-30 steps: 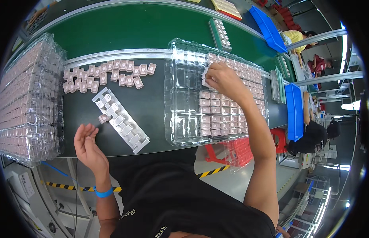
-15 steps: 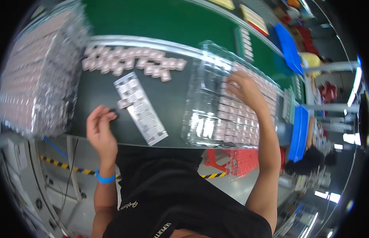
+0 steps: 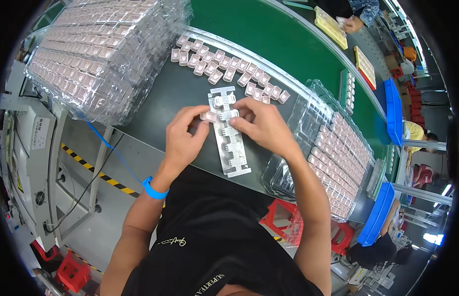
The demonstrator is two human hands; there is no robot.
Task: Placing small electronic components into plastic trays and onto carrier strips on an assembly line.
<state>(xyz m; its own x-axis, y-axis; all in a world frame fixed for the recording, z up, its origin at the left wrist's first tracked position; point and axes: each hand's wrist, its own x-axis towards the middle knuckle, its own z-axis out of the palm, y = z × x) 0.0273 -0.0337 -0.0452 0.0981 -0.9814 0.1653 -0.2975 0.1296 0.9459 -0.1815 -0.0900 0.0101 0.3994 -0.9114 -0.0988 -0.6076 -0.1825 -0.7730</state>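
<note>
A silver-white holder strip (image 3: 222, 148) lies on the dark tabletop, with a row of small white pieces (image 3: 234, 148) seated along it. At its left edge my left hand (image 3: 184, 138) pinches a small pale pink square part (image 3: 208, 117) between thumb and fingers. My right hand (image 3: 266, 124) reaches over the strip's right edge, thumb and index finger drawn together around one of the seated pieces; what exactly they grip is partly hidden. Beyond the strip, loose pink square parts (image 3: 229, 74) lie scattered in an uneven band.
Tall stacked clear trays (image 3: 98, 54) of pink parts stand at the left. To the right, a clear plastic tray (image 3: 283, 170) is partly filled with pink parts. A green conveyor (image 3: 254, 29) runs behind a metal rail. Another person's hand (image 3: 354, 23) holds something above a yellow tray (image 3: 330, 27).
My right hand has come from the clear tray to the strip. My left hand has closed on the pink part by the strip's edge. The whole view has turned.
</note>
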